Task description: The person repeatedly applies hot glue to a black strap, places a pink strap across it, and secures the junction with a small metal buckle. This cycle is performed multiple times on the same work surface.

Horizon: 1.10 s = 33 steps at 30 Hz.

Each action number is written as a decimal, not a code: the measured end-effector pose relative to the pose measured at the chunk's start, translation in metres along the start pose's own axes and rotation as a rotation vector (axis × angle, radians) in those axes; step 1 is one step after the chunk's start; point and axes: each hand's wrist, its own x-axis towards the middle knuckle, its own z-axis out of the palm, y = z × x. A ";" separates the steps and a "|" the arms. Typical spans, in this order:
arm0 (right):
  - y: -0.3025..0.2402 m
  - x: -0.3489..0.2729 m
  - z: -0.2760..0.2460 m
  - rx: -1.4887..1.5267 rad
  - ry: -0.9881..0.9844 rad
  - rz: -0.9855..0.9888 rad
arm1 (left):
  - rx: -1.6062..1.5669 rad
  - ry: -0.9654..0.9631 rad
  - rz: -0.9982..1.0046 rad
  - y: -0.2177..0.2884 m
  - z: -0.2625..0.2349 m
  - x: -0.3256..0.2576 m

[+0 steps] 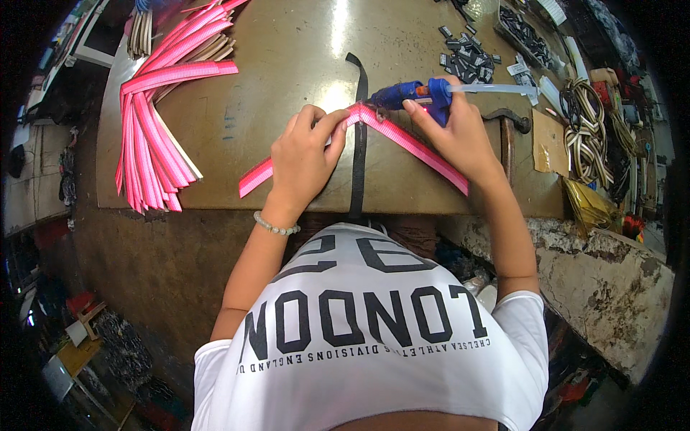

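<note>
A pink webbing strap [424, 151] lies bent across the table like an upside-down V, its peak away from me. My left hand [307, 152] pinches it just left of the peak, fingers pressed together. In my right hand [460, 133] is a blue glue gun [411, 95], its nozzle close to the strap's peak; contact cannot be made out. A clear glue stick [496, 89] sticks out of the gun's back end. Under the peak runs a narrow black strap [358, 172], reaching from the table's near edge to a curled far end.
Many pink straps [147, 144] are heaped at the left of the table [287, 43]. A hammer [507, 133] lies right of my right forearm. Small black pieces [471, 57] are scattered far right, near a filled tray [525, 36]. Coiled cords [586, 136] sit at the right edge.
</note>
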 end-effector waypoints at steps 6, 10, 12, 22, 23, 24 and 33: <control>-0.004 -0.024 0.003 0.049 -0.063 -0.012 | -0.002 0.008 0.002 -0.001 0.000 -0.001; -0.012 -0.042 -0.008 0.068 -0.231 0.021 | -0.006 0.011 0.005 0.000 0.000 -0.001; -0.004 -0.053 -0.018 0.324 -0.359 0.101 | -0.019 -0.018 -0.024 -0.001 -0.001 -0.002; 0.119 -0.104 -0.102 -0.616 0.625 0.809 | -0.622 -0.097 -0.259 0.017 -0.018 0.000; 0.103 -0.110 -0.106 -0.817 0.387 1.025 | -0.736 -0.173 -0.289 0.022 -0.020 0.000; 0.081 -0.111 -0.110 -0.687 0.332 0.926 | -0.850 -0.267 -0.319 0.027 -0.021 -0.001; -0.030 -0.048 0.018 0.545 -0.119 -0.085 | -0.843 -0.464 -0.035 0.048 -0.016 0.007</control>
